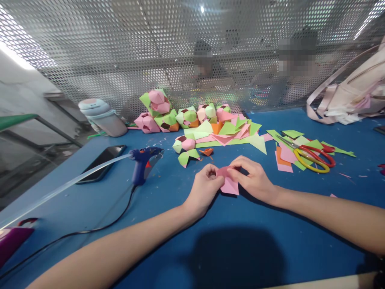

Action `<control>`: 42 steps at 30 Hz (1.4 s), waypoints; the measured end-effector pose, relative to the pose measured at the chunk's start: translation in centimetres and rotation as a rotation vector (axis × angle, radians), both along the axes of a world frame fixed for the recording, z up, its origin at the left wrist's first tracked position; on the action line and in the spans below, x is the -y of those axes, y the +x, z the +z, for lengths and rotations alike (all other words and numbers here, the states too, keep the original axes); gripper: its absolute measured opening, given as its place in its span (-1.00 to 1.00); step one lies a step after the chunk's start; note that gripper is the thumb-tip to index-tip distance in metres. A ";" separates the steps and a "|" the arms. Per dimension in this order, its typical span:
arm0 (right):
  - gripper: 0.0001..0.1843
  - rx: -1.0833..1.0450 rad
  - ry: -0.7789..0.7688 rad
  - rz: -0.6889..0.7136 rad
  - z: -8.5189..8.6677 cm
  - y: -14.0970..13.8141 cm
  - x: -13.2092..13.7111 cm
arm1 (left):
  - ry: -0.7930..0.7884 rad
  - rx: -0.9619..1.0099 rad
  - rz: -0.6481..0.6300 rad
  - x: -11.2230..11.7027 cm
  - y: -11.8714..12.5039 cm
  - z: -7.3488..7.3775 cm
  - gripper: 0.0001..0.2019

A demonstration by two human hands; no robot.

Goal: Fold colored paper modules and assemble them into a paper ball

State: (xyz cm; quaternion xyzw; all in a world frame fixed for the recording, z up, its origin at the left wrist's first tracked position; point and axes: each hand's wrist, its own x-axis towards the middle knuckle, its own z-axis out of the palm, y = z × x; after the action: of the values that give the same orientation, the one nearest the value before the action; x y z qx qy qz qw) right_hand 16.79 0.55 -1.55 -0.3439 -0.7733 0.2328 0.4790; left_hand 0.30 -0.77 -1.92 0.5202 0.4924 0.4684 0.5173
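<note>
A small pink folded paper piece (229, 184) lies on the blue table (168, 208) between both my hands. My left hand (204, 188) pinches its left edge with curled fingers. Its right side is pressed and gripped by my right hand (252, 176), fingers bent over the top. Just beyond my hands lie a pink-and-green folded paper flower (184, 143), a green folded piece (187, 156) and a small orange scrap (206, 151).
A blue glue gun (143, 160) with a clear glue stick and black cord lies left, beside a black phone (104, 160). Red-and-yellow scissors (314, 157) rest on paper scraps at right. Finished paper flowers (168, 112) pile before a perforated metal screen (168, 52). Two people sit behind it.
</note>
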 end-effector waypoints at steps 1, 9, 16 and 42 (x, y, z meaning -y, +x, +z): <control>-0.89 -0.010 -0.009 -0.011 0.1 0.0 0.0 | 0.003 -0.012 0.005 0.0 0.0 -0.1 -0.89; -0.88 -0.032 -0.089 -0.034 -0.2 0.0 -0.1 | 0.006 0.005 0.054 -0.3 -0.1 -0.4 -0.88; -0.88 0.012 0.036 -0.020 -0.4 -0.2 -0.1 | -0.010 0.009 0.040 -0.1 0.0 0.1 -0.88; -0.94 -0.074 -0.217 -0.013 -0.4 -0.2 -0.4 | 0.015 0.009 0.011 -0.5 -0.2 -0.1 -0.86</control>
State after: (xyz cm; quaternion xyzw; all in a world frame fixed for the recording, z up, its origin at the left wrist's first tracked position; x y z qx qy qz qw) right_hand 16.59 0.92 -1.91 -0.3899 -0.7232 0.3247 0.4685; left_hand 0.13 -0.25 -2.05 0.5193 0.4891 0.4773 0.5131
